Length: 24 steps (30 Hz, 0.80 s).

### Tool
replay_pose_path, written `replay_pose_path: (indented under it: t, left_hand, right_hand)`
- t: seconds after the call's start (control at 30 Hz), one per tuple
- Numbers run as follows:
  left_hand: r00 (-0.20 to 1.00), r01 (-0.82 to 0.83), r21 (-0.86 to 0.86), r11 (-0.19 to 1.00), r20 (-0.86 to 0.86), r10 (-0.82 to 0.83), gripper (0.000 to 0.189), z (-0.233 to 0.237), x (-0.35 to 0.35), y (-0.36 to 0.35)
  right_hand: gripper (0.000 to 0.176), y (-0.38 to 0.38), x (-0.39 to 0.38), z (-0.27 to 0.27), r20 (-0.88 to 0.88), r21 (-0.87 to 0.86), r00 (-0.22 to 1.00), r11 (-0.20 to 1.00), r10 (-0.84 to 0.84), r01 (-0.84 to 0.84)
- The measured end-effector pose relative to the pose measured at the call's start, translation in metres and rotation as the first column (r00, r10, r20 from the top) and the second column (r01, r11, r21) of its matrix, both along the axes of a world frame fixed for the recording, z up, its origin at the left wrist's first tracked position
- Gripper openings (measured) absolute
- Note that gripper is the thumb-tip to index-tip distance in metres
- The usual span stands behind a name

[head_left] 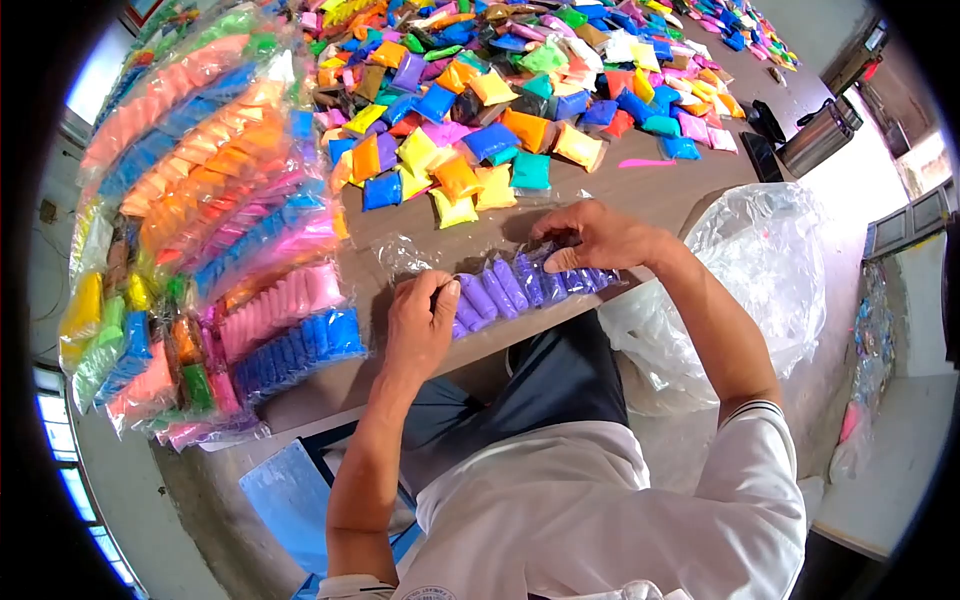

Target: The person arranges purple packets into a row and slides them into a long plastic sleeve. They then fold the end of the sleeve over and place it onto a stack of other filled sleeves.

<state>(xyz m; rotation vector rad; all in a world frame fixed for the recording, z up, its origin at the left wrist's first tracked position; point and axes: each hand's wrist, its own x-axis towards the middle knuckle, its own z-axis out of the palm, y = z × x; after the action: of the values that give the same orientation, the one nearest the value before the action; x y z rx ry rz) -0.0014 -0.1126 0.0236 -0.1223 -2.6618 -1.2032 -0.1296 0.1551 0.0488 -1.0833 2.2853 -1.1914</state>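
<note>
A clear plastic bag holding a row of purple packets [490, 293] lies along the near edge of the table. At its left end, my left hand [418, 322] is closed, thumb against the fingers, gripping the bag's edge. Over the right part of the row, my right hand [600, 240] has its fingers curled and its thumb pressed to the bag, closed on it. What lies under those right fingertips is partly hidden. Loose clear film from the bag sticks up beyond the row.
Filled bags of coloured packets [230, 190] are stacked high on the left. A heap of loose coloured packets [500, 100] spreads across the back. A large clear plastic sack [760, 270] hangs at the right, near a metal flask [820, 138] and a pink strip [647, 162].
</note>
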Motion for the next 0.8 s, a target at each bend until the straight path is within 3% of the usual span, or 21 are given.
replay_pose_path:
  t: [0.03,0.1,0.23,0.3,0.43,0.5,0.6,0.63,0.7,0.8]
  left_hand:
    - [1.0,0.004,0.0,1.0,-0.01,-0.004,0.02,0.0,0.0,0.0]
    - [1.0,0.009,0.001,1.0,-0.024,-0.009,0.02,-0.001,-0.001,0.0]
    - [0.999,0.004,0.001,1.0,-0.034,-0.004,0.02,-0.005,-0.001,-0.002]
    - [0.999,0.006,0.007,1.0,-0.038,-0.006,0.02,-0.006,0.0,-0.002]
    - [0.999,0.008,0.015,1.0,-0.036,-0.008,0.021,-0.006,0.0,-0.002]
    - [0.999,0.007,0.013,1.0,-0.035,-0.006,0.021,-0.005,0.0,-0.001]
    - [1.0,0.008,0.011,1.0,-0.016,-0.008,0.022,-0.005,0.002,-0.002]
    - [1.0,0.008,0.019,1.0,-0.024,-0.007,0.022,-0.006,0.002,-0.002]
    - [1.0,0.004,0.025,1.0,-0.031,-0.003,0.022,-0.006,0.002,-0.001]
    - [0.999,0.001,0.033,0.999,-0.034,0.0,0.021,-0.006,0.003,-0.002]
  right_hand:
    - [0.035,0.0,0.001,0.004,0.002,0.001,1.0,1.0,-0.001,0.001]
    - [0.042,-0.001,0.0,0.011,0.119,0.202,0.993,0.979,-0.011,-0.014]
    - [0.044,-0.003,0.0,0.007,0.092,0.214,0.996,0.977,-0.015,-0.005]
    - [0.041,-0.007,0.0,0.003,-0.132,-0.002,0.991,1.0,0.029,-0.029]
    - [0.038,-0.022,0.01,0.007,0.023,-0.115,0.999,0.993,0.029,-0.026]
    - [0.039,-0.028,0.003,0.0,0.049,0.123,0.987,0.979,0.156,-0.161]
    - [0.039,-0.031,0.0,0.007,0.125,0.256,0.979,0.948,0.163,-0.191]
    - [0.039,-0.031,0.001,0.008,0.122,0.256,0.979,0.947,0.166,-0.193]
    - [0.038,-0.032,0.006,0.011,-0.054,0.232,0.991,0.967,0.124,-0.109]
    - [0.04,-0.035,0.012,0.024,-0.082,0.21,0.992,0.975,0.098,-0.079]
